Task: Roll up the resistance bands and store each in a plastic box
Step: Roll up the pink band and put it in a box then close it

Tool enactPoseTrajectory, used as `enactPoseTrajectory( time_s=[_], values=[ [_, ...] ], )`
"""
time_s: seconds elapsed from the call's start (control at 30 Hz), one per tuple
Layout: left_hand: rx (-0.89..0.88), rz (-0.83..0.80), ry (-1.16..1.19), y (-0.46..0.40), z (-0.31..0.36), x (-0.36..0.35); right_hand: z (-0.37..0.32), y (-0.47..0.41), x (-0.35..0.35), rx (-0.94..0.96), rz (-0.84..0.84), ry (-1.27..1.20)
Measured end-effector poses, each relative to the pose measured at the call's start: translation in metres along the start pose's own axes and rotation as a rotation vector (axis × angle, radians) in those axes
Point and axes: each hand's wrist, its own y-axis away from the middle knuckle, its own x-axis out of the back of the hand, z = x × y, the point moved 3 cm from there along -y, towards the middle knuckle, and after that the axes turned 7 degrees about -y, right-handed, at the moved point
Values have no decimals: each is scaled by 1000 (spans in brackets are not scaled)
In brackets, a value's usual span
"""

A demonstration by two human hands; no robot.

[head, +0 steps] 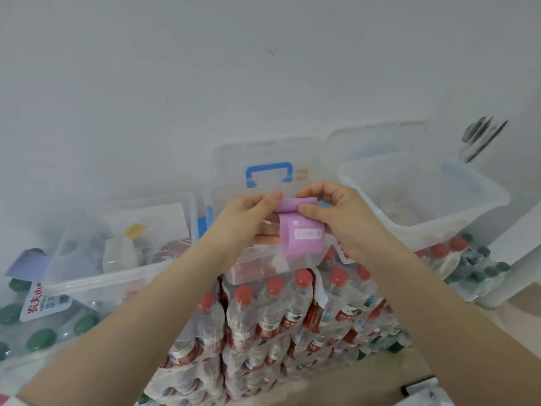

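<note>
A purple resistance band (298, 235) with a small white label hangs in the middle of the view, its top end folded over. My left hand (248, 212) pinches that top end from the left, and my right hand (336, 212) pinches it from the right. Both hands hold the band above an open clear plastic box (257, 259). The box's raised lid with a blue handle (269, 172) stands behind my fingers. A pink-red item lies inside that box, partly hidden by my hands.
An open clear box (424, 194) stands at the right, and another clear box (123, 247) with mixed contents sits at the left. All rest on shrink-wrapped packs of water bottles (292, 312) against a white wall. A white pole (515, 268) stands at the far right.
</note>
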Motion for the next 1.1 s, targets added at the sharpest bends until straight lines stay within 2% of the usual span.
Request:
enactPoseTrajectory(
  time_s=[0.13, 0.27, 0.4, 0.6, 0.7, 0.8, 0.9, 0.97, 1.1],
  values=[
    [6, 59, 3, -8, 1, -4, -4, -7, 4, 22, -37, 19],
    [-73, 120, -15, -16, 5, -6, -4, -17, 9, -37, -64, -98],
    [-179, 243, -141, -24, 9, -5, -5, -26, 12, -198, -141, -123],
    [-221, 279, -296, -28, 13, -9, -2, -37, 18, -212, -185, -168],
    [-232, 272, -221, -29, 14, -8, -3, -41, 20, -191, -250, -157],
    [-141, 320, -62, -32, 13, -3, -5, -45, 19, -147, -289, -166],
    [-27, 239, 22, -31, 9, -3, -8, -46, 19, -78, -326, -159],
    [-36, 198, 28, -30, 7, -2, -9, -47, 19, -41, -339, -143],
    [-43, 176, 29, -31, 5, -5, -7, -54, 21, 25, -202, -164]
  ],
)
